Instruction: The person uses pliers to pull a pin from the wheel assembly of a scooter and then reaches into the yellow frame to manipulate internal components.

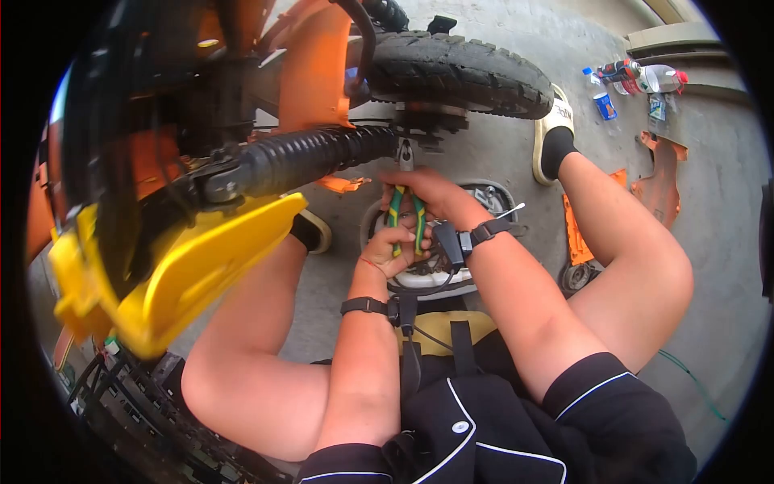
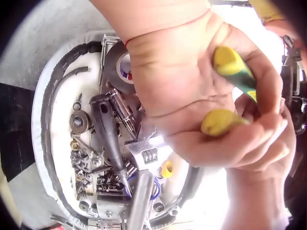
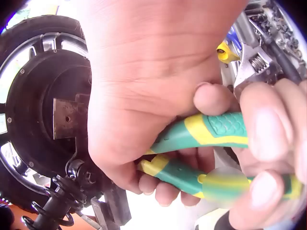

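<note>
Both hands hold pliers (image 1: 405,156) with green and yellow handles, metal nose pointing at the wheel hub. My left hand (image 1: 377,252) has its fingers curled round the handle ends; the yellow tips (image 2: 224,122) show past its palm in the left wrist view. Farther up, my right hand (image 1: 439,194) grips the handles (image 3: 184,134) near the nose, its fingers wrapping beneath them. The nose overlaps the lower end of a black spring shock absorber (image 1: 322,148) beside the tyre (image 1: 459,77). In the right wrist view the hand hides the nose.
Below the hands lies a white tray (image 2: 55,143) with an adjustable wrench (image 2: 144,191), a screwdriver (image 2: 103,120), a tape roll (image 2: 112,67) and loose hardware. A yellow fender (image 1: 201,266) juts in at left. Bottles (image 1: 661,79) and orange panels (image 1: 661,181) lie at right.
</note>
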### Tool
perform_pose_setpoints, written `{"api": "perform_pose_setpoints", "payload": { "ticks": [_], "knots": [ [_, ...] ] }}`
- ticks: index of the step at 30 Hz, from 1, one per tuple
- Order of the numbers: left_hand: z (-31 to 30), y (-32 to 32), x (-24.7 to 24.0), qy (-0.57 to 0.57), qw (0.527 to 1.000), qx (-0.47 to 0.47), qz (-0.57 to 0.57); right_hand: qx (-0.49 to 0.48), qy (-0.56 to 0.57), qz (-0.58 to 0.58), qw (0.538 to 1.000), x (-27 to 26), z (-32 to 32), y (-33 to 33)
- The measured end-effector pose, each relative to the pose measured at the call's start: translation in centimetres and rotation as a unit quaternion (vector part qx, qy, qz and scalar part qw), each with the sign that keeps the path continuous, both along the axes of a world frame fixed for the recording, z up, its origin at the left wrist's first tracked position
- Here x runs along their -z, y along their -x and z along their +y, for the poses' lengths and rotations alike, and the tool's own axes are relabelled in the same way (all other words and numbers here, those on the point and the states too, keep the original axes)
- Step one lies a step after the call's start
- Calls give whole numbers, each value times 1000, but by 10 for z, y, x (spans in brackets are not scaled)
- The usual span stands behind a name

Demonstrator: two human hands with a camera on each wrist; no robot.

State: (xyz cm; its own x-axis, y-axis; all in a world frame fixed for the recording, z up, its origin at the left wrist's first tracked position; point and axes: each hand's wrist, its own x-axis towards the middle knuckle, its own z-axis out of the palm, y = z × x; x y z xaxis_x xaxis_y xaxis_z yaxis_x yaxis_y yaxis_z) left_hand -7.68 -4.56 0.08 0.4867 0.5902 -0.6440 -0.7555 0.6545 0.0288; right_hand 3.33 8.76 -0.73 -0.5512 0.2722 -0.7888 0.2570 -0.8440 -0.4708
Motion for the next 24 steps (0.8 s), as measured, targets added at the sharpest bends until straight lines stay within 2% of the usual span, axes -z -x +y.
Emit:
{"api": "perform_pose_setpoints", "payload": {
  "ticks": [1,3,5,7,9,11,12,13,15,17,19,22,24],
  "knots": [
    [-1,1,-3,-5,1000,1,7,1,-5,7,1000,-1,-2,-3],
    [-1,-1,-5,-30,993,52,105,-24,15,-55,998,-6,-5,-9],
    [-1,-4,-7,28,964,132,229,62,-36,-23,997,-4,-16,-7],
    [1,-9,-8,11,930,167,327,79,-50,-79,993,-11,-22,-3],
    [5,-9,-19,-38,867,251,430,53,-72,-129,988,-24,-31,1],
    [5,-14,-36,-100,749,336,562,54,-71,-115,989,-18,-47,6],
    [-2,-15,-21,-114,700,340,617,62,-75,-124,987,-20,-51,5],
    [1,-18,-30,-93,638,396,654,72,-79,-134,985,-25,-54,2],
    [0,-28,-56,-75,602,446,659,79,-71,-134,985,-35,-63,-4],
    [-7,-40,-76,-85,594,437,670,105,-54,-133,984,-47,-69,-11],
    [-18,-47,-79,-112,600,416,674,134,-50,-71,987,-35,-77,-20],
    [-33,-54,-81,-71,569,417,706,121,-7,-38,992,-31,-86,-32],
    [-31,-56,-88,-60,577,441,685,110,2,-26,994,-31,-87,-30]
  ]
}}
